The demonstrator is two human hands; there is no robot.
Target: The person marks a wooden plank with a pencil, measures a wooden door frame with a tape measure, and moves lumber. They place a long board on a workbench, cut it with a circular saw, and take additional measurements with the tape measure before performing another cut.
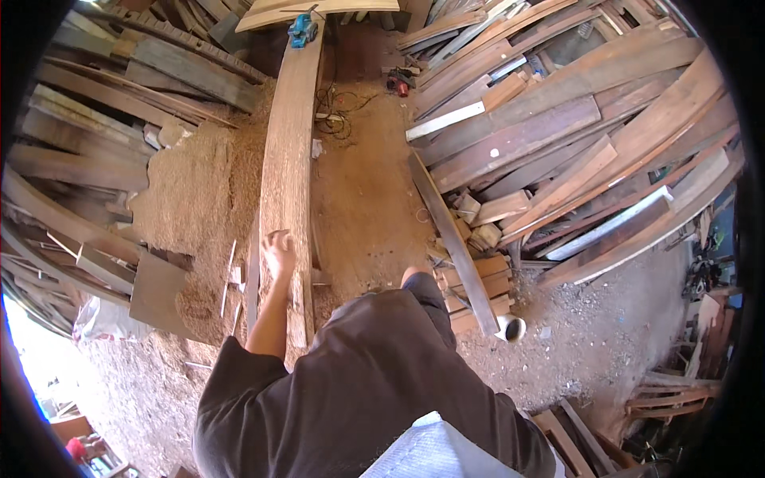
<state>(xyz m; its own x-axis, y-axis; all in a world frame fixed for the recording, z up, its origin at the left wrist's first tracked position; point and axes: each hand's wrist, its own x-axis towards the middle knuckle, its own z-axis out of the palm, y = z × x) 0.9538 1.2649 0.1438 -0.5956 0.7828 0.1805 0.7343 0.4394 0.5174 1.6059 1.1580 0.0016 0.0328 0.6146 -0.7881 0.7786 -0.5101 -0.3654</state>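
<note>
A long, pale wooden plank (288, 151) runs away from me, its near part strewn with shavings. My left hand (279, 255) is over the near part of this plank, fingers apart and slightly curled, with nothing in them. Whether the fingertips touch the wood, I cannot tell. At the plank's far end stands a blue electric hand planer (303, 32). My right hand does not show; my dark shirt fills the lower middle.
Wood shavings (191, 191) heap up left of the plank. Stacked boards line both sides, with a narrow dark board (454, 239) leaning at the right. A black cable (335, 123) coils on the floor near a red power tool (401, 85). A white pipe piece (514, 329) lies nearer.
</note>
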